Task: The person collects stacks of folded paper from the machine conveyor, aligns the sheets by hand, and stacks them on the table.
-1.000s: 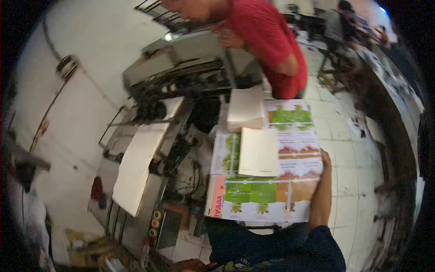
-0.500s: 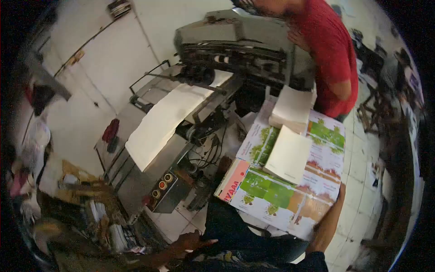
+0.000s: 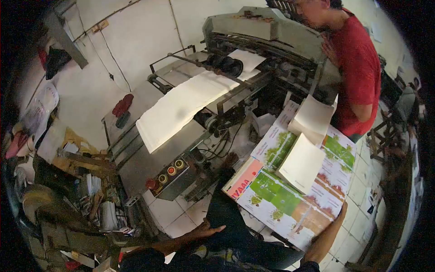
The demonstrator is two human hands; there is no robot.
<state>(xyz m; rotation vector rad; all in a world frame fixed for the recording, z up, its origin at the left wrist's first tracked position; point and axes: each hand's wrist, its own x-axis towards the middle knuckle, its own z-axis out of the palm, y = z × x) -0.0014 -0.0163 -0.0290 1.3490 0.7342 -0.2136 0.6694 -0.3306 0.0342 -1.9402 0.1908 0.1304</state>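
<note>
My left hand (image 3: pixel 206 230) is low in the middle, beside my dark-trousered leg. It holds nothing that I can see, and a finger points to the right. My right hand (image 3: pixel 334 221) lies along the near right edge of a board covered with printed sheets (image 3: pixel 272 190) in green, brown and white. Its fingers look stretched along that edge, though some are hidden. On the printed sheets rest a cream paper stack (image 3: pixel 302 163) and, behind it, a second, thicker paper stack (image 3: pixel 312 119).
A grey printing machine (image 3: pixel 258 27) stands at the back, with long white sheets (image 3: pixel 181 109) on its feed table. A button panel (image 3: pixel 167 177) faces me. A person in a red shirt (image 3: pixel 360 68) stands at right. Clutter (image 3: pixel 97 195) fills the lower left.
The camera view has shifted, so the machine and board appear farther right. Both of my hands keep about the same places, left by my leg and right at the board's edge.
</note>
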